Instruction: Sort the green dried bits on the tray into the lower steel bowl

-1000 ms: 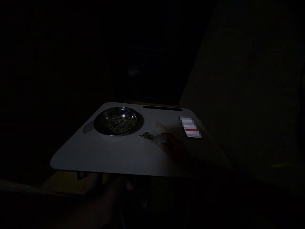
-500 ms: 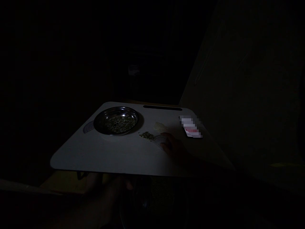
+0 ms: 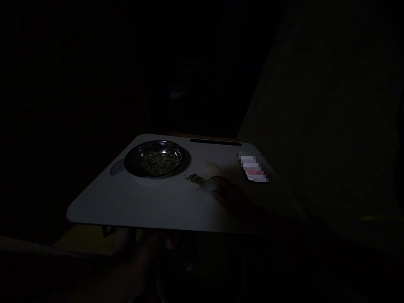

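Note:
The scene is very dark. On the white table (image 3: 126, 206), my right hand (image 3: 232, 197) has its fingers closed on a clear semicircular piece with fine markings (image 3: 210, 185), which looks like a protractor. Its edge is against a small heap of green split grains (image 3: 194, 179); a pale heap of grains (image 3: 213, 166) lies just behind. Below the table's front edge, my left hand (image 3: 154, 246) is at the left rim of a dark bowl (image 3: 189, 267), the thumb over the rim and the other fingers lost in shadow. Green contents (image 3: 213, 256) show in that bowl.
A steel bowl (image 3: 151, 176) with mixed green and pale grains stands on the table's left. A grey curved shape (image 3: 117, 168) shows beside it. A phone (image 3: 252, 168) with a blurred screen lies at the right. A slot (image 3: 215, 142) runs along the far edge; a wall (image 3: 315, 126) rises right.
The clear piece in my right hand has tilted slightly and shifted a little left against the green grains. The bowl below has moved slightly left. The pale heap looks more smeared.

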The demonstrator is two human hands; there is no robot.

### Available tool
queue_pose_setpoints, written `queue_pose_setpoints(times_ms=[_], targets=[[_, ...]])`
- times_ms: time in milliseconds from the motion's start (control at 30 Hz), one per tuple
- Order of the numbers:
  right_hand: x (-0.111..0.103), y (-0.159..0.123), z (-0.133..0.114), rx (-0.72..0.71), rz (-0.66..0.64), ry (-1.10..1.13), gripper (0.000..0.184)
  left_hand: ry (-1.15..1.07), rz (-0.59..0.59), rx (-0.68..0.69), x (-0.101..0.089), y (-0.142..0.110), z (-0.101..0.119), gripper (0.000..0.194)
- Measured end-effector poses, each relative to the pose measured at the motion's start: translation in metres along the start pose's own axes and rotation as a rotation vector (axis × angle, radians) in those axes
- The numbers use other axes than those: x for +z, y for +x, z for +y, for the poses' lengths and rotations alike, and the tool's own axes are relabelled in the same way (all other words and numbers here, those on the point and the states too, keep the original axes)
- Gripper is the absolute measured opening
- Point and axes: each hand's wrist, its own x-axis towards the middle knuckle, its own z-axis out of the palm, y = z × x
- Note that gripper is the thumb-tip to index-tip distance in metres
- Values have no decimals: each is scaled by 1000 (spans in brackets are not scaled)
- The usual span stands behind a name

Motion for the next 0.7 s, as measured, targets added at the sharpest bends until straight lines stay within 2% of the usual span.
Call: queue_pose_setpoints(times_ms=[133,300,533,700], targets=[[0,0,0,9,3,-2,41,47,54,6,0,-3,1,37],[0,5,-2,-9,-23,-40,41,57,52,4,-1,-5,3,33],[7,12,-7,-162,-29,-88,40,-3,76,59,-2,-4,7,31],[14,5,-17,-239,-52,-136,40,-67,51,113,-4,-7,10,29]])
